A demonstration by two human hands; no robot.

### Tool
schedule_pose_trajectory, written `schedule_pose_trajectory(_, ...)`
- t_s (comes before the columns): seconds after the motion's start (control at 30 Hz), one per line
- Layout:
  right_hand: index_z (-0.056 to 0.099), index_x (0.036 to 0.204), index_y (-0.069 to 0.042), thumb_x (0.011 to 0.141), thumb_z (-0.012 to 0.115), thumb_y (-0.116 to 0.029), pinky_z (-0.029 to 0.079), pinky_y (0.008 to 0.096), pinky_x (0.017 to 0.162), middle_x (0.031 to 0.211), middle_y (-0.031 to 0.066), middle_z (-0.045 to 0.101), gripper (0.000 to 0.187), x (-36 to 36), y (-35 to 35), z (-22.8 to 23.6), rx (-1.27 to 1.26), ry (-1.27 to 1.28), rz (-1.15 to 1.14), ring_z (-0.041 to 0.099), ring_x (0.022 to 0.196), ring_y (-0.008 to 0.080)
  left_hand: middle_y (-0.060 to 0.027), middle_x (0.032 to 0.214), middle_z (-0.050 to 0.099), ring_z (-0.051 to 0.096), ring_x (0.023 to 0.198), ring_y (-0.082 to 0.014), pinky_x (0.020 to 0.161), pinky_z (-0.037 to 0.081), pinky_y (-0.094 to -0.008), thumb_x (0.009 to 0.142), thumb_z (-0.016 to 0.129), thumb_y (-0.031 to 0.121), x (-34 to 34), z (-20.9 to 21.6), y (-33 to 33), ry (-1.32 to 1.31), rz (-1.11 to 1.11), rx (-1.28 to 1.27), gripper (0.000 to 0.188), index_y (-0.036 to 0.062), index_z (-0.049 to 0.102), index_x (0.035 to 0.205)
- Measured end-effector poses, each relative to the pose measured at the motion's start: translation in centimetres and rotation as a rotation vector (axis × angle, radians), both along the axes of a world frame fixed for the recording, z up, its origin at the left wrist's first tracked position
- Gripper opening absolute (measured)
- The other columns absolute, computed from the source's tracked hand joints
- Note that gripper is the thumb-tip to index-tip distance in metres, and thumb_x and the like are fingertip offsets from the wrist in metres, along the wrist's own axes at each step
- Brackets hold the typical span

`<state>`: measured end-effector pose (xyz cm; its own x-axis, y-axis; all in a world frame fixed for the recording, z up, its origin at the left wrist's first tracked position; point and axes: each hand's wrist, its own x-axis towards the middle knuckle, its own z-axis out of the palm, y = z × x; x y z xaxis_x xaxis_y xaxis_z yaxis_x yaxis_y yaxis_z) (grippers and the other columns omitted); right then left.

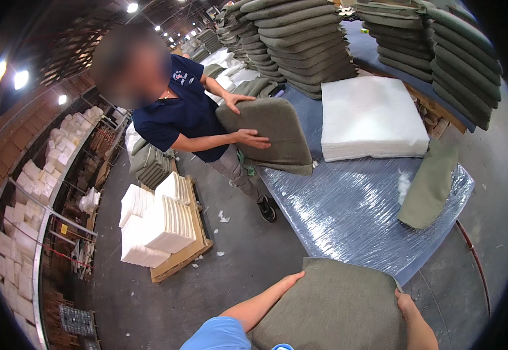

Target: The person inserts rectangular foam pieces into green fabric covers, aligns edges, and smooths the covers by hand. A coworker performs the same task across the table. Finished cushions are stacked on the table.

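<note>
Grey-green cushion (347, 306) sits at the lower edge of the view, by the near end of the plastic-wrapped surface (347, 213); whether it rests there, I cannot tell. Judging by the tall cushion stacks (300, 52) at the far end, much is already done. The cushion in hand looks filled, as does the one (268, 125) that a co-worker (175, 119) holds upright. What seems left is the white padding (373, 131) piled on the surface and a flat green cover (431, 184), apparently unfilled, with a white tuft (403, 186) at its edge.

For containers, the long rack (41, 233) at left carries white bundles (64, 143), the wooden pallet (181, 261) bears stacked white slabs (169, 227), and a wire crate (77, 319) hides its contents.

The left grip (296, 280) clasps the cushion's far-left corner; the right grip (406, 303) clasps its right edge.
</note>
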<state>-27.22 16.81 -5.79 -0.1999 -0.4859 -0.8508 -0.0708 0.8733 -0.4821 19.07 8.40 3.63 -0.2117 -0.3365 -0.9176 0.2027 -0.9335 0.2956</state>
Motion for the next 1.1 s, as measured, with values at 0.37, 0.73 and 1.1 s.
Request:
schedule_pose_trajectory(0.37,0.058,0.140,0.009,0.102,0.063,-0.039,0.047,0.0448,0.105,0.135,0.0227,0.066,0.061,0.6,0.0,1.5,0.045,0.085,0.099,0.062,0.124,0.0333,-0.0119,0.165,0.038,0.035,0.151,-0.0228,0.123,0.028,-0.0360,0.103,0.048,0.022,3.7,14.3,14.4,0.012,0.183,-0.492,0.050,-0.0027,0.056,0.146)
schedule_pose_trajectory(0.73,0.070,0.108,0.006,0.111,0.035,-0.053,0.050,0.0404,0.101,0.111,0.0185,0.074,0.069,1.6,9.1,24.0,-0.726,-0.457,-0.109,0.069,0.105,0.0282,-0.0193,0.120,0.073,0.049,0.139,-0.0326,0.120,0.030,-0.0450,0.105,0.037,0.030,1.9,16.8,13.5,-0.264,0.415,-0.895,0.053,-0.0059,0.076,0.105)
schedule_pose_trajectory(1.1,0.074,0.097,0.003,0.107,0.027,-0.066,0.048,0.0399,0.103,0.102,0.0189,0.076,0.085,0.8,3.8,25.7,-0.723,-0.362,-0.016,0.069,0.104,0.0273,-0.0202,0.101,0.072,0.062,0.110,-0.0325,0.108,0.043,-0.0440,0.103,0.033,0.041,-1.6,16.0,5.9,-0.134,0.551,-0.839,0.063,-0.0057,0.074,0.090)
